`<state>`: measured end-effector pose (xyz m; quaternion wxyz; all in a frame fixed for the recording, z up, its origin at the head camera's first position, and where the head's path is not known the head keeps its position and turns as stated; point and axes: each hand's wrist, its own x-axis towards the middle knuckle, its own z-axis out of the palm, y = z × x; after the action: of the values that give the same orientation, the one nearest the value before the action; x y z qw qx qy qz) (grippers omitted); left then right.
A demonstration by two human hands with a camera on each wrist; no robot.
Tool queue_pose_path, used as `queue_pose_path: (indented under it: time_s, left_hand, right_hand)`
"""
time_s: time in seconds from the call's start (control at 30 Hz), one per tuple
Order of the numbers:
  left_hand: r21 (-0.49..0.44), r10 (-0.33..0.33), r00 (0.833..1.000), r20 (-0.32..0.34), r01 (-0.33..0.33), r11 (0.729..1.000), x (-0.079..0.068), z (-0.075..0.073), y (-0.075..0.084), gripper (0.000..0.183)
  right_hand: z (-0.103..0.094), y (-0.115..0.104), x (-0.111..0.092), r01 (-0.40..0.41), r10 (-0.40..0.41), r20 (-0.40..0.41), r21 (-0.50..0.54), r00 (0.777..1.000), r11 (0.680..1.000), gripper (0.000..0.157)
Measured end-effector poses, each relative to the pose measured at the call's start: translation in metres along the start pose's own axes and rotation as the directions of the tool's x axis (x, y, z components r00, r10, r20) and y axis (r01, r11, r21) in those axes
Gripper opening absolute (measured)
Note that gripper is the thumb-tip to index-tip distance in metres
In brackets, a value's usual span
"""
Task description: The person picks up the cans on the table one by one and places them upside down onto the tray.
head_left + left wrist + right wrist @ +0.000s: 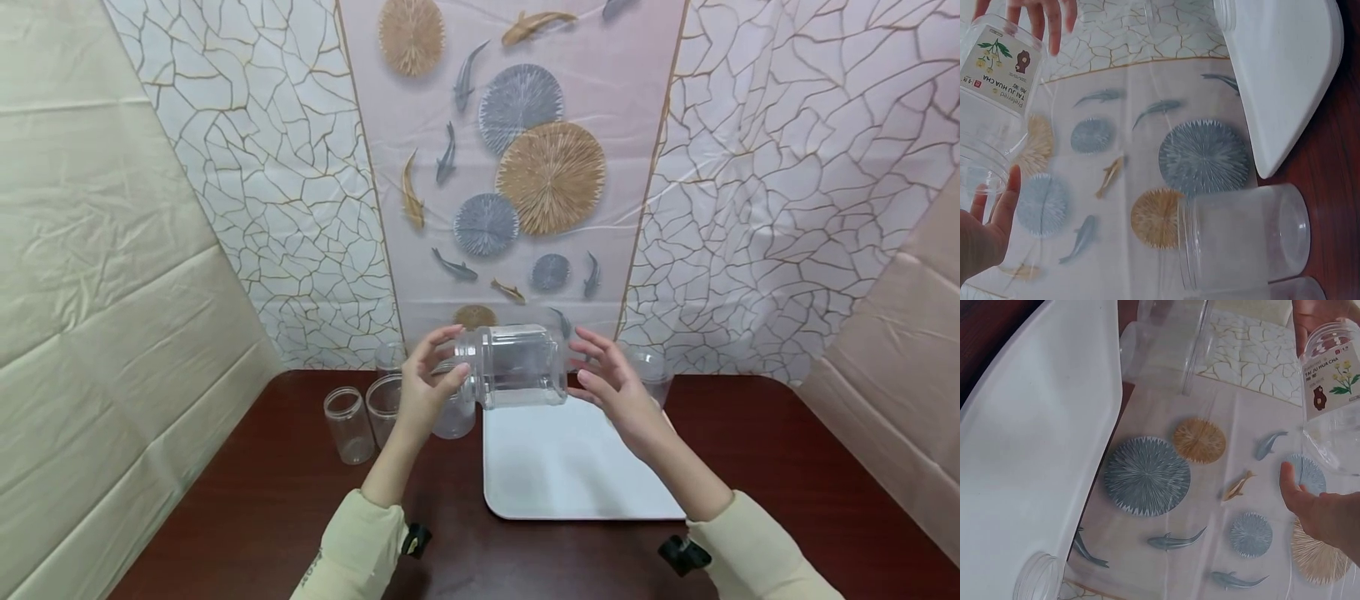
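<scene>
A clear jar [522,367] lies on its side in the air above the tray's back left part, mouth towards my left hand [426,379]. Thumb and fingers of that hand hold it round the threaded neck. My right hand [617,390] is at the base end, fingers spread and slightly bent, fingertips right by the jar's bottom. Both wrist views show a printed label [1007,65] with yellow flowers, a brown bear and "TAI JU HUA CHA" on the jar's side. Seen from the right wrist, the right hand [1329,515] has its thumb apart from its fingers.
A white tray [577,479] lies on the dark red-brown table [247,500]. Left of it stand several clear jars, among them a slim jar [349,429] and a wider jar [453,417]. Another clear jar [649,367] is behind my right hand. Patterned cloth [517,250] hangs behind the table.
</scene>
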<state>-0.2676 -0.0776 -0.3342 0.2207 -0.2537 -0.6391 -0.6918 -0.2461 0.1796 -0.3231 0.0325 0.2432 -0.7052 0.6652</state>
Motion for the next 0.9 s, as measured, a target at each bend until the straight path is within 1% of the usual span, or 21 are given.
queue_pose_path:
  time_s: [0.2, 0.33, 0.47, 0.67, 0.9]
  left_hand:
    - [-0.008, 0.007, 1.000, -0.002, -0.007, 1.000, -0.003, 0.006, 0.004, 0.055]
    - [-0.022, 0.017, 1.000, 0.012, -0.016, 1.000, -0.004, 0.009, 0.006, 0.059]
    - [-0.037, 0.023, 0.999, 0.028, -0.022, 0.999, -0.005, 0.011, 0.010, 0.061]
    - [-0.040, 0.034, 0.999, 0.042, -0.032, 0.999, -0.007, 0.013, 0.015, 0.058]
    - [-0.057, 0.045, 0.997, 0.058, -0.041, 0.998, -0.009, 0.013, 0.015, 0.062]
  right_hand:
    - [0.001, -0.004, 0.000, -0.043, 0.042, 0.033, 0.024, 0.999, 0.999, 0.056]
    - [0.002, -0.006, -0.001, -0.059, 0.058, 0.057, 0.033, 0.997, 0.998, 0.057]
    - [0.002, -0.010, -0.003, -0.042, 0.037, 0.079, 0.063, 0.996, 0.997, 0.057]
    - [0.003, -0.013, -0.005, 0.009, -0.023, 0.125, 0.115, 0.992, 0.993, 0.060]
    - [0.005, -0.015, -0.007, 0.027, -0.044, 0.127, 0.128, 0.991, 0.991, 0.059]
